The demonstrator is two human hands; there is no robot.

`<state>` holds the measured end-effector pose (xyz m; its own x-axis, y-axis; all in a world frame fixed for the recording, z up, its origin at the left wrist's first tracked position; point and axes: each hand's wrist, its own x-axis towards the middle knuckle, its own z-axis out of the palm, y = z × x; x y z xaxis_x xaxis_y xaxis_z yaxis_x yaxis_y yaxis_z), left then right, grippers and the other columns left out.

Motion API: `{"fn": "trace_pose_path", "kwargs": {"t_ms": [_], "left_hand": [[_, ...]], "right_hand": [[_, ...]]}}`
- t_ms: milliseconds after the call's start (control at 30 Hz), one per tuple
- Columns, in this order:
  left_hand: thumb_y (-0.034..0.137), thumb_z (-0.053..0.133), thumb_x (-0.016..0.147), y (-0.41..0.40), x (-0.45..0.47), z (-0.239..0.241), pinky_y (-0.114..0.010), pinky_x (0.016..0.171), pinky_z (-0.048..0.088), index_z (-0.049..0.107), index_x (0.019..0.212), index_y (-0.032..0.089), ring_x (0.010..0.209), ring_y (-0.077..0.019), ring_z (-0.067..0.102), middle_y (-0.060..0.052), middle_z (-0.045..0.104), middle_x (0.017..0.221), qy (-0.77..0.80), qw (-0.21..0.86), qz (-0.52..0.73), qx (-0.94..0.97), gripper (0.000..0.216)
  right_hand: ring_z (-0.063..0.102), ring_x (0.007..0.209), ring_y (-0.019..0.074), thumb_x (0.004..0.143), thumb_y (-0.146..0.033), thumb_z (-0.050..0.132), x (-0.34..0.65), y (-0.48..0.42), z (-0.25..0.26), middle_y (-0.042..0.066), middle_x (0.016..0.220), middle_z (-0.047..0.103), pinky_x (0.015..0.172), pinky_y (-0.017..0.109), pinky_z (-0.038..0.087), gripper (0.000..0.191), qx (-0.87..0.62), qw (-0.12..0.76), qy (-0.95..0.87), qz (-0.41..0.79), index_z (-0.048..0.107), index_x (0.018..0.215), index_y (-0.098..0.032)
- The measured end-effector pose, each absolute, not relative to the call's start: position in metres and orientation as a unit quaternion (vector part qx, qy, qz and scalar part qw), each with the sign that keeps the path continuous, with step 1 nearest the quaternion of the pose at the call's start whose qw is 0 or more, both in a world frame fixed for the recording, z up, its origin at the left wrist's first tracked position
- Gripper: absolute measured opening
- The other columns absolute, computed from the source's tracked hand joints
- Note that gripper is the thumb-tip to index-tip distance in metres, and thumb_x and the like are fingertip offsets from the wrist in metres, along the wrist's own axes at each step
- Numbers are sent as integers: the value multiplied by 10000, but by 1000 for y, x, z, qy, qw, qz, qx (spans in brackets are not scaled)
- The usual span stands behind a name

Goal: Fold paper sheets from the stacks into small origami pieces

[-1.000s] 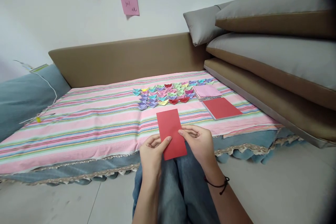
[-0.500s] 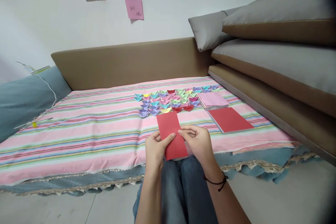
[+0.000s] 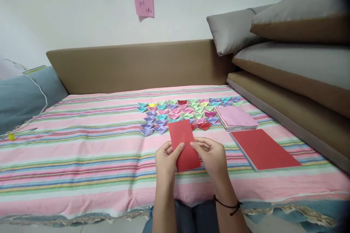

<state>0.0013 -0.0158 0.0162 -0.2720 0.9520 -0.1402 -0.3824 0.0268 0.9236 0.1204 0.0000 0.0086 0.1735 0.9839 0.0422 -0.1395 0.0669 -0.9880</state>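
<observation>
A red rectangle of paper [image 3: 182,134] is held up above the striped cloth, tilted slightly, with its long sides running away from me. My left hand [image 3: 168,154] pinches its left edge, thumb lying on the front face and fingers behind. On the opposite edge, my right hand [image 3: 209,149] grips it the same way, its thumb tip near the left thumb. Beyond the paper lie rows of small folded paper boats [image 3: 175,111] in purple, blue, green, pink, yellow and red; the held sheet hides some of them.
Right of the boats lies a stack of pink-topped paper [image 3: 237,116], and nearer me a stack of larger red-topped sheets [image 3: 265,149]. Grey and brown cushions [image 3: 295,58] rise at the right. A white cable [image 3: 41,93] hangs over the blue armrest [image 3: 26,98].
The view has shifted forward and down, so the boats and paper stacks look larger. Both hands still hold the red paper, with little change in grip.
</observation>
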Motion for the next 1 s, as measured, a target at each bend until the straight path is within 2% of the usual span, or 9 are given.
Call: {"fn": "trace_pose_path", "kwargs": {"t_ms": [267, 533, 600, 667, 767, 900, 1000], "left_hand": [[378, 801, 578, -22, -17, 9, -249, 597, 518, 685, 716, 116, 566, -168, 663, -59, 713, 623, 504, 574, 553, 333, 319], [431, 765, 593, -21, -16, 1, -252, 565, 491, 642, 629, 137, 532, -157, 619, -43, 668, 561, 548, 555, 506, 367, 321], [443, 710, 657, -21, -21, 0, -245, 525, 459, 629, 653, 149, 525, -159, 598, -36, 649, 562, 606, 492, 485, 394, 305], [447, 652, 719, -24, -26, 3, -242, 508, 421, 612, 688, 169, 540, -162, 580, -26, 633, 590, 684, 360, 478, 417, 283], [408, 585, 797, -35, -31, 8, -245, 536, 397, 568, 700, 194, 579, -154, 554, -11, 611, 651, 729, 155, 482, 461, 236], [280, 453, 897, -59, -26, -2, -299, 671, 466, 607, 780, 190, 748, -187, 592, -42, 638, 764, 596, 67, 396, 696, 214], [239, 447, 911, -72, -22, -22, -389, 895, 474, 634, 1054, 189, 1029, -234, 593, -86, 674, 1055, 486, 24, 285, 826, 241]], "right_hand": [[704, 691, 239, 585, -352, 788, 128, -3, -11, 71, 697, 738, 676, 349, 577, 323, -507, 562, -416, 504, 692, 808, -138], [696, 682, 242, 586, -376, 769, 138, -4, -16, 84, 706, 738, 604, 320, 542, 336, -538, 530, -439, 487, 690, 805, -134], [691, 675, 239, 597, -374, 755, 146, 2, -19, 86, 690, 734, 586, 306, 520, 318, -557, 501, -471, 466, 682, 788, -131], [685, 669, 226, 620, -358, 731, 154, 13, -20, 82, 670, 729, 586, 290, 499, 278, -564, 458, -522, 447, 677, 766, -127], [678, 672, 193, 665, -309, 677, 162, 36, -15, 71, 693, 733, 573, 254, 470, 202, -478, 283, -683, 475, 683, 746, -124], [641, 535, 164, 526, -243, 758, 157, 62, -6, 2, 535, 681, 480, 215, 426, 183, -398, 154, -745, 513, 703, 666, -138], [628, 516, 148, 488, -247, 786, 150, 69, -2, -16, 525, 672, 490, 208, 427, 234, -370, 99, -769, 511, 698, 678, -144]]}}
